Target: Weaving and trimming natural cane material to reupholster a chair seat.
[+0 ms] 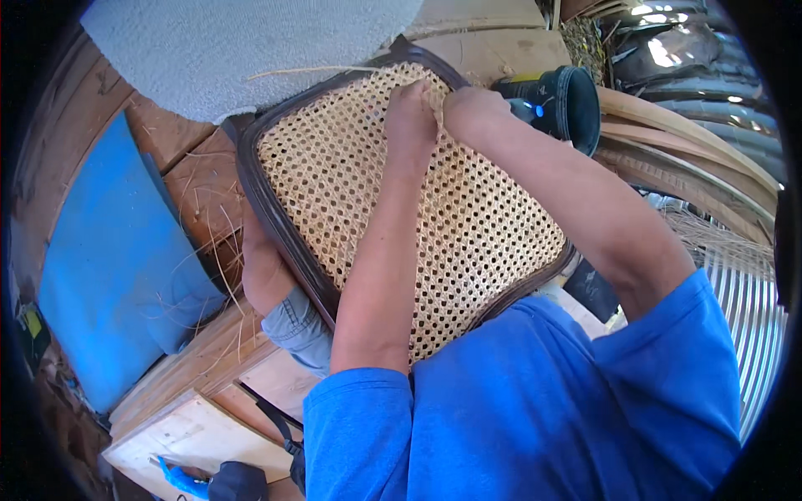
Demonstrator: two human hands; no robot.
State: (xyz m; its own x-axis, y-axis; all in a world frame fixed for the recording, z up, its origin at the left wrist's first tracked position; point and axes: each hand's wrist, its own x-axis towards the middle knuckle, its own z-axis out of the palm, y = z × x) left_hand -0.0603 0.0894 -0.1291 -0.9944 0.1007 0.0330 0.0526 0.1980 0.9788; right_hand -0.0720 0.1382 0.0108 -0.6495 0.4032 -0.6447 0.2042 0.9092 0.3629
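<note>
Across my lap lies a chair panel of woven cane [476,225] in a dark brown wooden frame [288,238]. My left hand [411,121] is closed over the far part of the weave, its fingertips pinched together. Right beside it, my right hand [472,115] is also closed, with its fingers mostly hidden behind the knuckles. A pale cane strand [437,102] shows between the two hands and seems gripped by both. Another loose strand [313,70] sticks out leftward over the frame's far edge.
A dark bucket [576,113] stands just beyond my right forearm. Light grey cloth [251,50] lies at the far left, a blue sheet [125,259] nearer. Loose strands litter the wooden boards. Curved wood strips [685,138] and corrugated metal sheets [723,309] lie to the right.
</note>
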